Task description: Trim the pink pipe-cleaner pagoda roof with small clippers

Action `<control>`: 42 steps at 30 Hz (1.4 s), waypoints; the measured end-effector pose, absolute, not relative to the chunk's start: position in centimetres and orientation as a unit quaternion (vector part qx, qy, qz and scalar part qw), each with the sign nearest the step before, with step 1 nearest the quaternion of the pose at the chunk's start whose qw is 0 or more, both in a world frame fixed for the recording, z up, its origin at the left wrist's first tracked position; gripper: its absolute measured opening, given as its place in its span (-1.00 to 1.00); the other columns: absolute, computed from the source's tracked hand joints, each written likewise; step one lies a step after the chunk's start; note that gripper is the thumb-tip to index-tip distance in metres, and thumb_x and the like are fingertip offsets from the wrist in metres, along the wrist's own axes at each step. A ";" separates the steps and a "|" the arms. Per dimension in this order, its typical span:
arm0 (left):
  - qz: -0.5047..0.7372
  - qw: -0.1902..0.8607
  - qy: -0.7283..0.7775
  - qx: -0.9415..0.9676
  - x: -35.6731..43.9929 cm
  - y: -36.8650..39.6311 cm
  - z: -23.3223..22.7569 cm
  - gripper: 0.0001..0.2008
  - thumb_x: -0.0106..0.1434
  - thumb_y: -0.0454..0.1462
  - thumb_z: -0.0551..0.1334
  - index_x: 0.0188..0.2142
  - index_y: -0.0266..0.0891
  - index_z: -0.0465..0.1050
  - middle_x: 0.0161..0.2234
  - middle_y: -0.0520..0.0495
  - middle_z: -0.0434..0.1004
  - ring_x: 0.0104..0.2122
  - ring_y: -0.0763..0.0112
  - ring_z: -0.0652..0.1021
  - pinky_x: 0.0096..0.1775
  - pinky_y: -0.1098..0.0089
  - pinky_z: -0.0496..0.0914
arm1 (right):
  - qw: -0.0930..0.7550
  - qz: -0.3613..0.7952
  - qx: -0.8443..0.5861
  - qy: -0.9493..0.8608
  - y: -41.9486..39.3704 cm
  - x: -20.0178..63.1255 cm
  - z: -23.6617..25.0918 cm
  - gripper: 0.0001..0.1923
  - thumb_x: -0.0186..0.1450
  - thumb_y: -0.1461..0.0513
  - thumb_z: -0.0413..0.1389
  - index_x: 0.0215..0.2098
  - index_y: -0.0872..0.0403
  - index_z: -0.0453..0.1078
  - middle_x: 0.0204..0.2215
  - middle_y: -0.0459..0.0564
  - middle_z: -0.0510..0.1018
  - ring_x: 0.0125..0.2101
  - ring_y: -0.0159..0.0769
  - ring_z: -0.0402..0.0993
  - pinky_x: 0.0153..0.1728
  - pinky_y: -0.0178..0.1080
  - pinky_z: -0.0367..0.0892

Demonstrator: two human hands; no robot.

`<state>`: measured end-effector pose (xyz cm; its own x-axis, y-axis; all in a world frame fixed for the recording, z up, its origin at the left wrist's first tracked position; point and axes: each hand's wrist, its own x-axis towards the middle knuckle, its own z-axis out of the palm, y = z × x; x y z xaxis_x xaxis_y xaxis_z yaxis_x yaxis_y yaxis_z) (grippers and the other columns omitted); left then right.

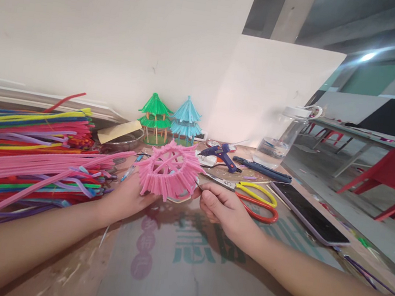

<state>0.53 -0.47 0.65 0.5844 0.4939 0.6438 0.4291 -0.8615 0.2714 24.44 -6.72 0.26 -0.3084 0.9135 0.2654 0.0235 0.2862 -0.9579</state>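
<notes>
A pink pipe-cleaner roof frame (168, 173), ringed with short hanging fuzzy strips and open at its top, is held above the table. My left hand (129, 199) grips it from the left and below; the fingers are mostly hidden behind the strips. At its right edge, my right hand (220, 207) is closed in a pinch on a thin dark pointed thing (198, 186), too small to name. The tip of that thing meets the pink edge. Just beyond the right hand lie scissors (255, 195) with one yellow and one red handle.
Bundled pipe cleaners (34, 159) fill the left side. Behind the roof stand a green pagoda model (153, 117) and a blue one (186, 122). A glue gun (222, 156), a utility knife (262, 169), a water bottle (279, 140) and a phone (309, 213) lie or stand rightward.
</notes>
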 end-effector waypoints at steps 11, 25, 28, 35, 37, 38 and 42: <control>0.376 0.022 0.257 0.890 0.4 -0.2 0.4 -0.73 0.33 -0.22 0.13 -0.03 -0.19 0.47 0.02 -0.23 0.60 0.08 0.05 0.55 0.12 0.02 0.45 | 0.462 0.474 -0.354 -0.660 -6.7 24.4 0.2 -0.48 0.29 -0.22 0.09 -0.38 0.06 0.29 -0.61 -0.25 0.14 -0.61 -0.45 -0.03 -0.59 -0.32 -0.05; 0.384 0.030 0.273 0.882 0.3 -0.2 0.1 -0.71 0.27 -0.32 0.12 -0.01 -0.20 0.42 -0.02 -0.21 0.60 0.07 0.03 0.55 0.10 0.01 0.47 | 0.450 0.475 -0.346 -0.672 -7.0 24.6 0.2 -0.39 0.27 -0.28 0.08 -0.25 0.10 0.38 -0.53 -0.20 0.19 -0.57 -0.44 0.00 -0.56 -0.31 -0.04; 0.377 0.037 0.261 0.888 0.3 -0.3 0.3 -0.66 0.27 -0.34 0.12 0.03 -0.19 0.41 -0.03 -0.20 0.61 0.10 0.03 0.53 0.12 0.00 0.46 | 0.440 0.457 -0.348 -0.690 -7.2 24.6 0.3 -0.37 0.27 -0.30 0.07 -0.26 0.10 0.41 -0.53 -0.17 0.20 -0.54 -0.42 0.03 -0.53 -0.30 -0.01; 0.365 0.064 0.274 0.888 0.4 -0.4 0.5 -0.67 0.27 -0.34 0.14 0.02 -0.16 0.46 -0.06 -0.17 0.62 0.11 0.03 0.52 0.16 -0.05 0.42 | 0.412 0.475 -0.348 -0.695 -7.2 24.4 0.0 -0.35 0.32 -0.28 0.02 -0.18 0.15 0.43 -0.55 -0.19 0.17 -0.55 -0.43 0.02 -0.53 -0.29 -0.01; 0.372 0.067 0.278 0.883 0.4 -0.3 0.5 -0.70 0.28 -0.32 0.15 0.00 -0.17 0.47 -0.06 -0.18 0.62 0.11 0.03 0.52 0.17 -0.06 0.41 | 0.405 0.484 -0.343 -0.696 -7.2 24.4 0.2 -0.35 0.32 -0.28 0.01 -0.22 0.15 0.42 -0.56 -0.20 0.16 -0.56 -0.43 0.01 -0.53 -0.30 -0.03; 0.375 0.066 0.280 0.881 0.5 -0.3 0.6 -0.71 0.29 -0.31 0.16 -0.01 -0.18 0.47 -0.06 -0.19 0.62 0.11 0.02 0.52 0.17 -0.06 0.41 | 0.404 0.488 -0.340 -0.695 -7.2 24.3 0.3 -0.35 0.32 -0.28 0.02 -0.24 0.15 0.41 -0.57 -0.21 0.15 -0.57 -0.44 0.01 -0.54 -0.30 -0.03; 0.381 0.056 0.291 0.876 0.6 -0.3 0.7 -0.71 0.28 -0.30 0.16 -0.01 -0.19 0.48 -0.07 -0.19 0.62 0.10 0.03 0.52 0.17 -0.06 0.40 | 0.414 0.497 -0.330 -0.688 -7.3 24.4 0.5 -0.39 0.31 -0.26 0.04 -0.29 0.13 0.39 -0.58 -0.22 0.13 -0.57 -0.44 0.00 -0.54 -0.30 -0.04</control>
